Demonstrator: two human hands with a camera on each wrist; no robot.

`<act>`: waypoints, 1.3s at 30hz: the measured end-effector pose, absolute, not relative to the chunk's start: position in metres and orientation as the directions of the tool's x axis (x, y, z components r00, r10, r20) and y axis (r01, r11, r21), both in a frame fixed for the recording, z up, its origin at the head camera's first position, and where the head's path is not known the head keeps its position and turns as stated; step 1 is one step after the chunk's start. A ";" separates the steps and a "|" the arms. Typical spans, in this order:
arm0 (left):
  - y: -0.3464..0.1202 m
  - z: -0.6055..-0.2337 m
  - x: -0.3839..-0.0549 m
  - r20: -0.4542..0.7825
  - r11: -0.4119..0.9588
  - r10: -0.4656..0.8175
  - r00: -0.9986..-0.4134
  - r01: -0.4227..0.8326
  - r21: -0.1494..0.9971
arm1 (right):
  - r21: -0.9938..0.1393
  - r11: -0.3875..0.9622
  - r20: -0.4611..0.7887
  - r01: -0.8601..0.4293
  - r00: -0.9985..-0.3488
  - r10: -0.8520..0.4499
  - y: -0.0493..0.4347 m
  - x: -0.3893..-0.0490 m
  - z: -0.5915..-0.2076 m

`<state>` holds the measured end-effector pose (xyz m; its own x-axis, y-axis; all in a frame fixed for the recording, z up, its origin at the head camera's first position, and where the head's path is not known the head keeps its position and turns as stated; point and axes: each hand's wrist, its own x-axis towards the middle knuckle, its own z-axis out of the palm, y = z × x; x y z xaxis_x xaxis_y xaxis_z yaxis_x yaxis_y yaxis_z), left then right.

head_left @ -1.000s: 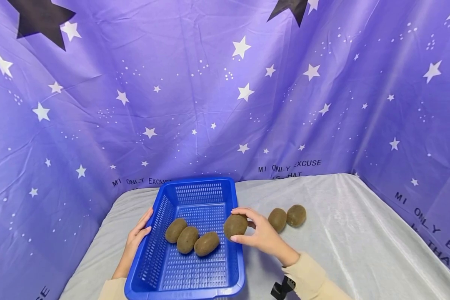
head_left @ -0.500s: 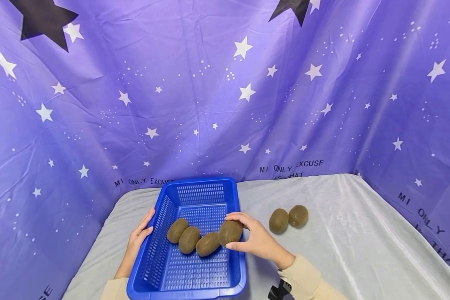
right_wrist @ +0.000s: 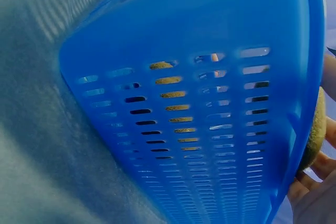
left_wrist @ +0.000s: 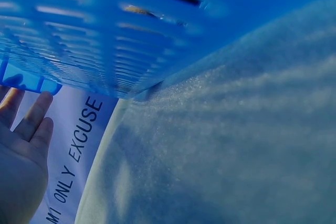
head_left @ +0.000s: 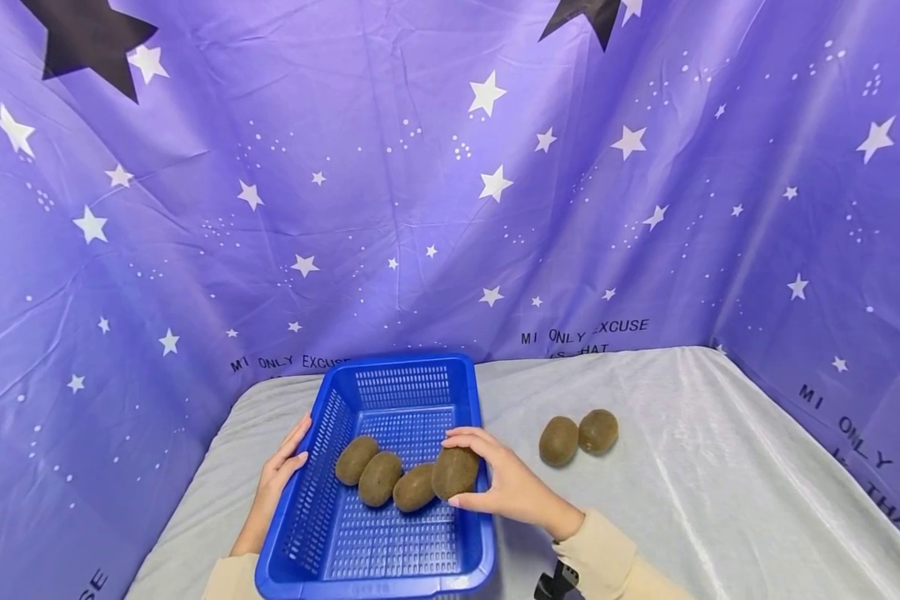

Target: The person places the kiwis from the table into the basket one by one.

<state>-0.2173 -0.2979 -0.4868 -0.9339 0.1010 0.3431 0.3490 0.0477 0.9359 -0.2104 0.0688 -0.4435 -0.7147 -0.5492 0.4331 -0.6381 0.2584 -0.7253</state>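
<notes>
In the head view, a blue plastic basket [head_left: 367,586] with slotted walls holds three brown kiwis [head_left: 380,479] in a row. My right hand [head_left: 513,487] reaches over the basket's right rim and grips another kiwi [head_left: 456,473] between thumb and fingers. That kiwi overlaps the right end of the row. In the right wrist view its edge [right_wrist: 315,132] shows beyond the rim. My left hand [head_left: 272,483] rests against the left rim. The left wrist view shows its fingers [left_wrist: 37,116] extended, the tips at the rim's underside.
Two more kiwis [head_left: 558,442] lie side by side on the grey cloth-covered table [head_left: 690,500], right of the basket. A purple star-patterned curtain [head_left: 390,167] rises behind and on both sides. A black device [head_left: 557,581] sits by the right sleeve.
My right hand has carried its kiwi left and down, from over the right rim into the basket beside the row. The left hand stays at the left rim.
</notes>
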 end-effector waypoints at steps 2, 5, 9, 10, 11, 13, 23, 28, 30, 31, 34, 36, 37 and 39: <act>-0.298 -0.487 -0.217 0.344 0.045 0.103 -0.933 0.350 0.936 | -0.725 0.265 0.429 -0.636 -0.718 -0.548 0.070 -0.211 -0.445; -0.299 -0.487 -0.218 0.343 0.050 0.111 -0.933 0.350 0.935 | -0.734 0.258 0.430 -0.628 -0.724 -0.539 0.072 -0.212 -0.447; -0.299 -0.487 -0.218 0.348 0.054 0.113 -0.931 0.356 0.933 | -0.757 0.231 0.436 -0.611 -0.736 -0.517 0.077 -0.211 -0.449; -0.299 -0.487 -0.218 0.358 0.054 0.115 -0.927 0.366 0.929 | -0.759 0.228 0.441 -0.610 -0.738 -0.511 0.079 -0.211 -0.450; -0.299 -0.487 -0.217 0.358 0.055 0.120 -0.926 0.366 0.929 | -0.758 0.227 0.445 -0.611 -0.740 -0.505 0.081 -0.210 -0.450; -0.299 -0.487 -0.217 0.355 0.053 0.123 -0.927 0.364 0.930 | -0.753 0.222 0.460 -0.620 -0.737 -0.496 0.085 -0.209 -0.452; -0.300 -0.486 -0.219 0.378 0.042 0.146 -0.914 0.387 0.921 | -0.706 0.251 0.533 -0.663 -0.730 -0.428 0.123 -0.212 -0.462; -0.299 -0.486 -0.218 0.356 0.055 0.121 -0.927 0.364 0.930 | -0.670 0.327 0.547 -0.666 -0.741 -0.388 0.137 -0.213 -0.462; -0.299 -0.486 -0.217 0.334 0.057 0.110 -0.936 0.341 0.938 | -0.645 0.373 0.557 -0.667 -0.744 -0.368 0.141 -0.211 -0.459; -0.299 -0.486 -0.216 0.323 0.058 0.105 -0.941 0.330 0.942 | -0.631 0.394 0.563 -0.669 -0.744 -0.360 0.142 -0.210 -0.456; -0.299 -0.485 -0.216 0.297 0.063 0.104 -0.949 0.304 0.950 | -0.595 0.435 0.584 -0.676 -0.735 -0.343 0.146 -0.205 -0.447; -0.299 -0.484 -0.216 0.289 0.068 0.105 -0.951 0.297 0.952 | -0.582 0.456 0.590 -0.673 -0.735 -0.333 0.150 -0.205 -0.445; -0.299 -0.484 -0.217 0.288 0.069 0.105 -0.952 0.296 0.953 | -0.579 0.464 0.592 -0.671 -0.737 -0.327 0.153 -0.206 -0.446; -0.299 -0.484 -0.217 0.289 0.070 0.106 -0.952 0.297 0.952 | -0.586 0.479 0.585 -0.654 -0.750 -0.309 0.160 -0.210 -0.451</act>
